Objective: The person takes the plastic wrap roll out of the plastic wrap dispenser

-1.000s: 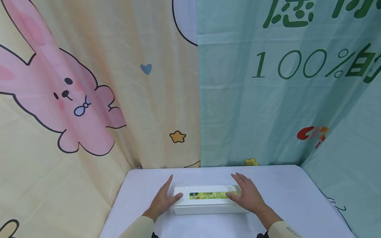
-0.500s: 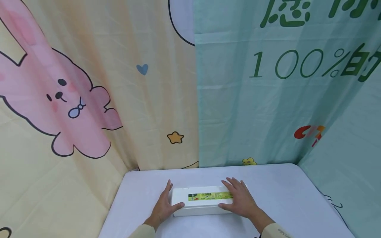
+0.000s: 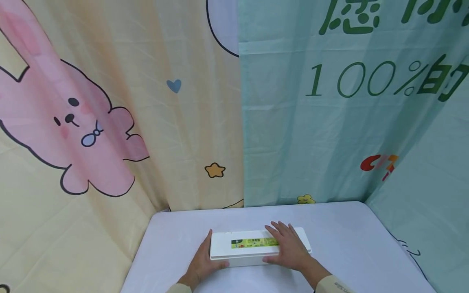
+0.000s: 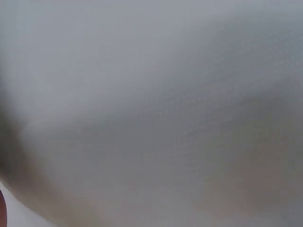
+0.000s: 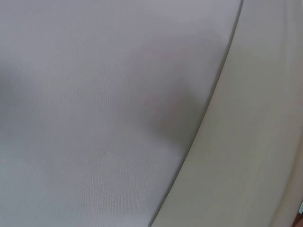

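Observation:
In the head view a long white box [image 3: 253, 257] with a yellow-green printed label [image 3: 253, 243] lies on the white table. The left hand [image 3: 203, 260] grips its left end, thumb against the lower front and fingers along the end. Across the right half of the top lies the right hand [image 3: 289, 246], its fingers spread and fairly straight, thumb at the front side. That hand covers the right end of the label. The left wrist view is a grey blur. Beside a pale sleeve [image 5: 232, 132], the right wrist view shows white tablecloth.
The white-covered table [image 3: 348, 244] extends around the box on all sides. Behind it hang a cream curtain [image 3: 190, 134] with a pink rabbit and a teal curtain [image 3: 282, 134] with green lettering. More teal fabric borders the table's right side.
The left thumb has moved from above the lid down to the box's front. The right hand has come lower and shifted left over the lid, uncovering the box's right end.

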A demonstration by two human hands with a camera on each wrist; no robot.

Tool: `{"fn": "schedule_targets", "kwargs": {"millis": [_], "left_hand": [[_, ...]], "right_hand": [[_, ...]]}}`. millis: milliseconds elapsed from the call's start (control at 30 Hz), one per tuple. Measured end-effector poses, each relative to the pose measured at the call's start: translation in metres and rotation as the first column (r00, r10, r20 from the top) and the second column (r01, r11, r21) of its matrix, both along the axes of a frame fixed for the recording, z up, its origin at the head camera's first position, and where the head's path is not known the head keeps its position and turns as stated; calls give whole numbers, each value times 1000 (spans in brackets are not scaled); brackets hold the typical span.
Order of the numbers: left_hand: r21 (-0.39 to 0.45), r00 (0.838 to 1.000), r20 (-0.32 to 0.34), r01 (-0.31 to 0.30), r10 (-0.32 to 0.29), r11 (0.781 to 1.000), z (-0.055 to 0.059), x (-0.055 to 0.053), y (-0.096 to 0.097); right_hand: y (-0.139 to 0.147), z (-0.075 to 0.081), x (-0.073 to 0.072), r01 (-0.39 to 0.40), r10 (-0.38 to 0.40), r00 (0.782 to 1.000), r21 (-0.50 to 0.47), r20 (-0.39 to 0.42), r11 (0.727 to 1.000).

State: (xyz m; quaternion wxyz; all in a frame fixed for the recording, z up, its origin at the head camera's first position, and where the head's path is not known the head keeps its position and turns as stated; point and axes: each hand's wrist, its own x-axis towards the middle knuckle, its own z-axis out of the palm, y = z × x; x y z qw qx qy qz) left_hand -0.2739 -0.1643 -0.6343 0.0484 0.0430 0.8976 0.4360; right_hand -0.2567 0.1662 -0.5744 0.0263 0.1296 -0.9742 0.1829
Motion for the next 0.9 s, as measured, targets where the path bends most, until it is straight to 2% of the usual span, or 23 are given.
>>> {"fn": "schedule_targets", "kwargs": {"millis": [100, 200, 333, 433, 633, 900], "left_hand": [[-38, 1000, -27, -1, 0, 999, -6, 2, 1], [-103, 998, -61, -15, 8, 995, -12, 5, 3], [-195, 993, -111, -59, 38, 979, -19, 9, 7], [-232, 986, -157, -94, 58, 968, -23, 10, 10], [-258, 979, -177, -141, 97, 956, -28, 10, 13], [-293, 974, -208, -154, 94, 944, -27, 10, 15]], "right_hand": [[-3, -1, 1, -36, 36, 999, 4, 3, 999], [-7, -4, 1, -51, 51, 999, 51, 2, 997], [-12, -9, 0, -26, 29, 999, 149, -20, 988], [-15, -12, -1, 6, 1, 999, 198, -33, 980], [-21, -15, 0, 47, -41, 999, 239, -28, 970], [-24, -14, -3, 56, -56, 998, 262, -9, 963]]}}
